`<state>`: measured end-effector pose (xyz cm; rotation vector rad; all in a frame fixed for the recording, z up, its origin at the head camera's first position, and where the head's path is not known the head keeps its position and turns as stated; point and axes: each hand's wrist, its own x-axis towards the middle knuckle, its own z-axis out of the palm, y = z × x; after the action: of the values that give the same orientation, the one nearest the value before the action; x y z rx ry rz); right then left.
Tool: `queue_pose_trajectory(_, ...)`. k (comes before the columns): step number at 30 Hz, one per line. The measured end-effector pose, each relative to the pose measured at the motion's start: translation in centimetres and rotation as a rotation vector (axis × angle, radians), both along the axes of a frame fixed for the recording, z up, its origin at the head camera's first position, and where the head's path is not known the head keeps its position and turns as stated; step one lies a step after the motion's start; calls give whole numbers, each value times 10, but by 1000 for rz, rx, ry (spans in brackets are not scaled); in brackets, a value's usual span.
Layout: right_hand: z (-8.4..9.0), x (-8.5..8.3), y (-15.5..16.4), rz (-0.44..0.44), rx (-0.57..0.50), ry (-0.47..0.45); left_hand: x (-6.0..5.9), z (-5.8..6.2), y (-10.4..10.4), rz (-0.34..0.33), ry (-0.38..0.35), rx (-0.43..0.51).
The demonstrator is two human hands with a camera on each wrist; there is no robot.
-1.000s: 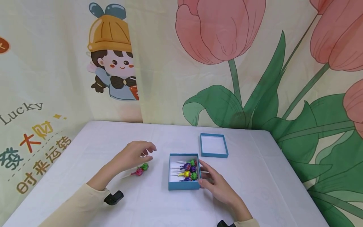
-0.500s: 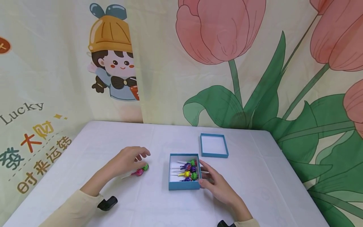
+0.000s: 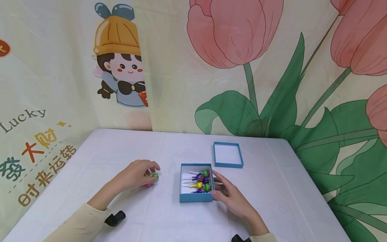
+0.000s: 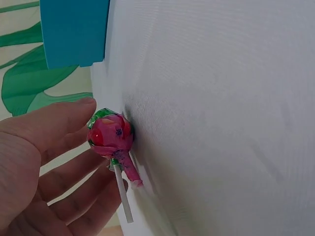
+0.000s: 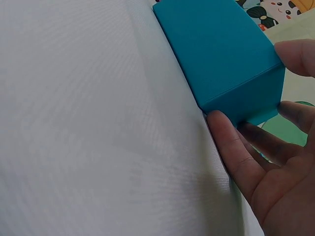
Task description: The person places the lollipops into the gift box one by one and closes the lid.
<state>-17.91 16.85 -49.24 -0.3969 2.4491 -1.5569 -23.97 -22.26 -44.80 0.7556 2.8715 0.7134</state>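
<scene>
On the white table stands an open blue box (image 3: 196,197) with several wrapped lollipops (image 3: 202,181) inside. Left of it lie two more lollipops, a pink one (image 4: 110,135) and a green one (image 3: 155,175). My left hand (image 3: 140,172) lies over them, its loosely bent fingers (image 4: 64,123) touching the pink one's head and stick, which still rest on the table. My right hand (image 3: 231,196) rests against the box's right wall (image 5: 216,49), with straight fingers and the thumb (image 5: 226,142) at the near corner.
The box's blue lid (image 3: 228,164) lies upturned just behind and to the right of the box. A printed cloth backdrop hangs behind and to the left of the table (image 3: 272,188). Black wrist mounts (image 3: 115,218) show near both sleeves.
My left hand has come down and back over the two loose lollipops, and its fingers now cover them. The right hand and the box have not moved.
</scene>
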Motion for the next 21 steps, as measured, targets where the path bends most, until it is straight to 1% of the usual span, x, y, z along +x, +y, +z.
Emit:
queue_pose_trajectory(6,1,0,-1,-2,6,4,3,-1,2,-9,9,-41)
queue_pose_trajectory(10,3,1,-1,-4,-1,5,4,0,2,-29,27,-30)
queue_pose_trajectory(12,3,1,-1,-4,-2,4,4,0,2,-29,32,-28)
queue_pose_trajectory(17,4,1,-1,-5,-5,-1,4,0,5,-14,28,-31)
queue_pose_trajectory(21,3,1,-1,-1,-8,1,4,0,8,16,1,-33)
